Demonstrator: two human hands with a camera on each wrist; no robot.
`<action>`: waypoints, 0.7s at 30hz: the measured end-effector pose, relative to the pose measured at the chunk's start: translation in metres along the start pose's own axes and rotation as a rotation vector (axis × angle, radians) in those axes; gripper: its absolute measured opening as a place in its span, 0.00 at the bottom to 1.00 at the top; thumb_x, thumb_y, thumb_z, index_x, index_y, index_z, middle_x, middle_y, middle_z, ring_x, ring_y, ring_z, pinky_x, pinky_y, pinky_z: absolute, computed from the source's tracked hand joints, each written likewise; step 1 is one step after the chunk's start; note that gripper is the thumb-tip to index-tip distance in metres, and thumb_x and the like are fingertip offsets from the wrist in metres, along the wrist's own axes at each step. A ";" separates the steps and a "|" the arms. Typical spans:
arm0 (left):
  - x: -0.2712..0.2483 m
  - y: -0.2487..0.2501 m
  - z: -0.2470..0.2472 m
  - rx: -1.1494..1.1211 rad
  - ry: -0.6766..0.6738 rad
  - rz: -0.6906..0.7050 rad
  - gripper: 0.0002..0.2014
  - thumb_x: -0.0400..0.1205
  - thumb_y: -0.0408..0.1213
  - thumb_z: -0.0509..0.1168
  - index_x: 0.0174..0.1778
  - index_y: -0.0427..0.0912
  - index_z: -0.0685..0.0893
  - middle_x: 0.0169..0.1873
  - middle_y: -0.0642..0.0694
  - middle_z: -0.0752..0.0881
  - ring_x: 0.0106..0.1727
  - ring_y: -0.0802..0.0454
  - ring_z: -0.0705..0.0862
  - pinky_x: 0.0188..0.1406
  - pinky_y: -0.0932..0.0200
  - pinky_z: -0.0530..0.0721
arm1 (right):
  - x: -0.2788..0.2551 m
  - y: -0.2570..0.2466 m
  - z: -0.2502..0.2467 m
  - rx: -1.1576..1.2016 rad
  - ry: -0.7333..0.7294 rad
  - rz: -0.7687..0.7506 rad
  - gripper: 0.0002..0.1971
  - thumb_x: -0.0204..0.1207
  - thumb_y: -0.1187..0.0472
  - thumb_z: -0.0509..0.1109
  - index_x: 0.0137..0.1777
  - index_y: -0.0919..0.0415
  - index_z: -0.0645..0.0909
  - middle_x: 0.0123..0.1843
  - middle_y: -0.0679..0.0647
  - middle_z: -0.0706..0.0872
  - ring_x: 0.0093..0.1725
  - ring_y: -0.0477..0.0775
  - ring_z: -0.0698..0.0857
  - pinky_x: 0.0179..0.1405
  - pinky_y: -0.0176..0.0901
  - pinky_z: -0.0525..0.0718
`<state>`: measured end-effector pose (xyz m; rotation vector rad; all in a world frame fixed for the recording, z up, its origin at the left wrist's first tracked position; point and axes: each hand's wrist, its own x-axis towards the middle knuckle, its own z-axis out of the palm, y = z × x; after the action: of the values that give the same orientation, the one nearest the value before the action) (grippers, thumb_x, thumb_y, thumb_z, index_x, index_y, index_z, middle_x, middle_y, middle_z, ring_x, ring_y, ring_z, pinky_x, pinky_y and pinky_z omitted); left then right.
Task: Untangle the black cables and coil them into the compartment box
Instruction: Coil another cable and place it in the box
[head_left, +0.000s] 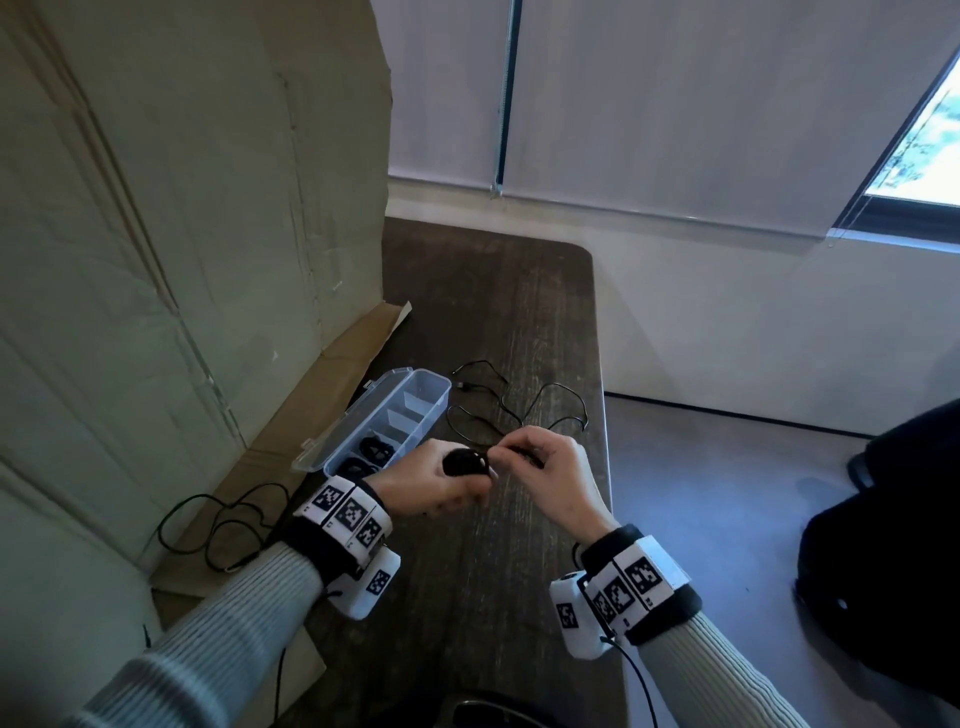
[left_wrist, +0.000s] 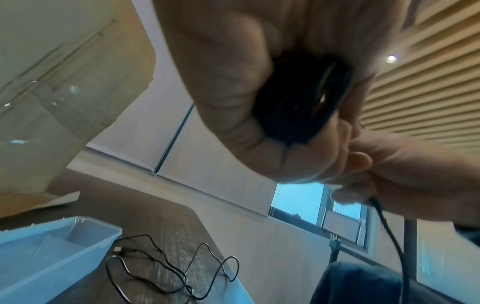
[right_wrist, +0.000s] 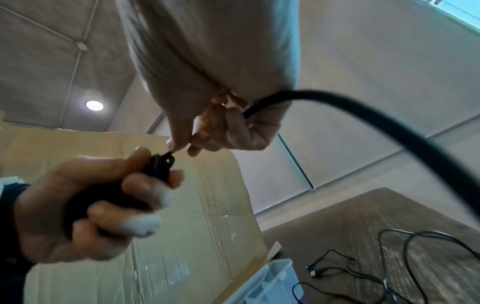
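My left hand (head_left: 441, 483) grips a coiled black cable (head_left: 465, 462) above the table, its fingers curled round the bundle (left_wrist: 298, 98). My right hand (head_left: 540, 467) pinches the free end of that cable (right_wrist: 170, 153) right beside the coil. A clear compartment box (head_left: 426, 410) lies open to the left of my hands, with two black coils (head_left: 371, 449) in its near compartments. A loose tangled black cable (head_left: 519, 410) lies on the dark table (head_left: 493, 312) just beyond my hands and is also visible in both wrist views (left_wrist: 166, 267) (right_wrist: 389, 273).
A large cardboard sheet (head_left: 182, 234) leans at the left, its flap (head_left: 291, 431) under the box. Another black cable (head_left: 218, 530) lies on the cardboard near my left wrist. The table's right edge (head_left: 602, 415) runs close to my right hand. A dark chair (head_left: 893, 545) stands at right.
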<state>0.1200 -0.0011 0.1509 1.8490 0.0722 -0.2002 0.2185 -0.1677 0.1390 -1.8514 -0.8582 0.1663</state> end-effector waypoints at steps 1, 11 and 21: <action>-0.002 0.000 -0.001 -0.105 0.000 0.001 0.10 0.83 0.38 0.65 0.52 0.33 0.82 0.31 0.48 0.84 0.26 0.58 0.77 0.20 0.66 0.72 | -0.001 0.004 0.001 0.012 0.013 -0.001 0.02 0.74 0.56 0.76 0.45 0.50 0.90 0.41 0.44 0.91 0.44 0.43 0.88 0.45 0.38 0.86; -0.004 0.004 -0.009 -0.820 0.319 -0.048 0.17 0.87 0.46 0.52 0.62 0.39 0.79 0.60 0.41 0.87 0.58 0.48 0.88 0.45 0.46 0.89 | -0.006 0.023 0.007 0.041 0.042 0.040 0.11 0.82 0.62 0.68 0.60 0.55 0.88 0.43 0.48 0.89 0.41 0.40 0.84 0.42 0.30 0.80; 0.000 0.000 -0.025 -1.079 0.368 0.043 0.16 0.86 0.50 0.50 0.57 0.47 0.78 0.57 0.45 0.86 0.60 0.49 0.87 0.61 0.32 0.77 | -0.021 0.016 0.018 -0.125 -0.410 0.085 0.17 0.86 0.59 0.61 0.74 0.52 0.77 0.31 0.44 0.79 0.27 0.33 0.79 0.29 0.25 0.75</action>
<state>0.1223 0.0232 0.1583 0.7869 0.3269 0.1944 0.2023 -0.1711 0.1115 -2.0055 -1.0883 0.5724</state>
